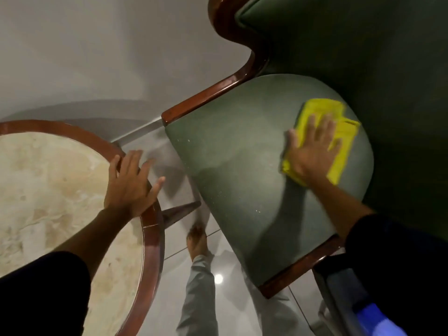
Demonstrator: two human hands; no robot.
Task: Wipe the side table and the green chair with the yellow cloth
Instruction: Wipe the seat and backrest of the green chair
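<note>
Glossy pale floor tiles (225, 297) spread beneath a green chair (244, 166) with a reddish wooden frame. On the seat, toward the backrest, lay the yellow cloth (339, 134), pressed flat under the right hand (312, 151), its fingers spread open. Just left of the chair stood the round table (155, 241) with a marbled top; the left hand (131, 183) rested open on its wooden rim, gripping nothing.

A plain pale wall (92, 52) meets a glossy light-tiled floor (232, 299) with thin dark grout lines. A small round glare (218, 278) of a lamp shines off the tiles. The light is dim.
</note>
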